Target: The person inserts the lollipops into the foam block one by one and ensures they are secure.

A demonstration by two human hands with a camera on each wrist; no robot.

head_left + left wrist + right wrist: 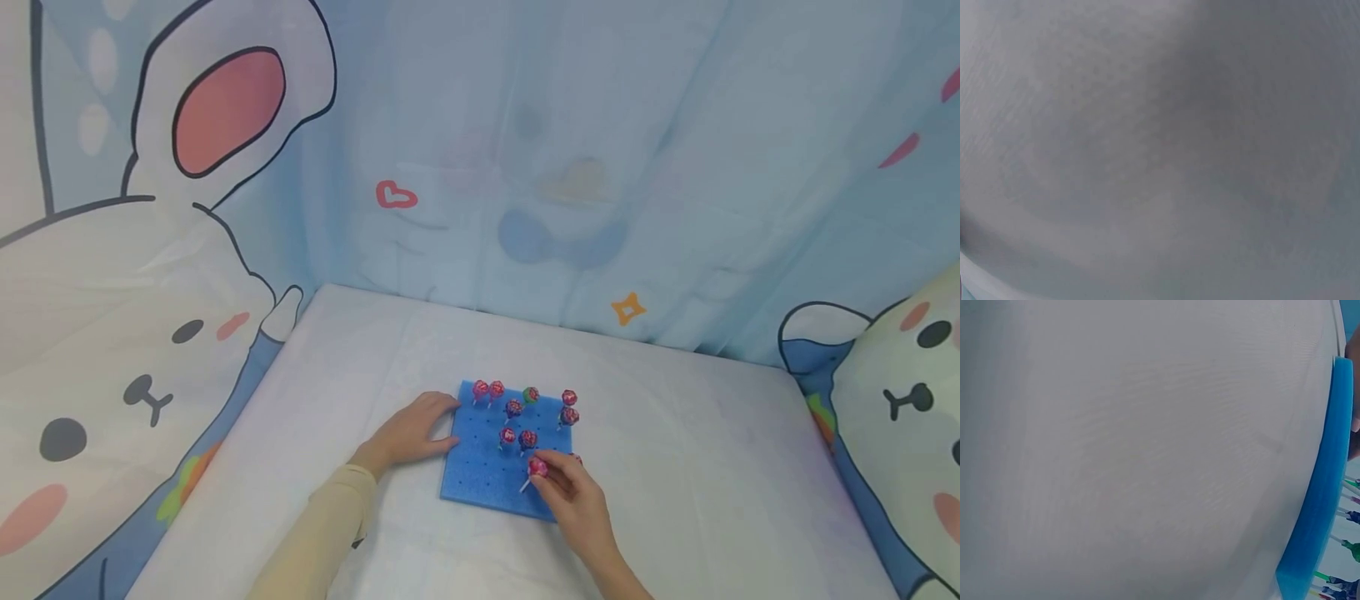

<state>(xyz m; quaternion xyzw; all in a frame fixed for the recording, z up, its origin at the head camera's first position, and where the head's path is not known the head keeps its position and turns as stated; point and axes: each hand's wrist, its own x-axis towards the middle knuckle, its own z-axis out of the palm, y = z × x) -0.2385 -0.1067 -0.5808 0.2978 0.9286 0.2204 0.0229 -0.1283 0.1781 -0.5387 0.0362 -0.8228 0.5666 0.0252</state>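
Note:
My right hand (576, 500) pinches a pink-wrapped lollipop (537, 468) between thumb and fingers, its white stick slanting down to the left over the near part of a blue foam board (480, 483). Rows of small holes dot the board. Several wrapped lollipops stand upright in it, among them a green one (531, 395) and a dark one (528, 440). Another red lollipop top (577, 458) shows partly behind the right hand. My left hand (411, 429) rests at the board's left edge, its fingers and thumb loosely spread. Only blurred cloth fills the left wrist view.
The board lies on a table with a white cloth (690, 467). Behind it hangs a light blue curtain (450, 100) with cartoon prints, which also runs along both sides. In the right wrist view the board's thick side (1319, 487) shows, with lollipop sticks beyond it.

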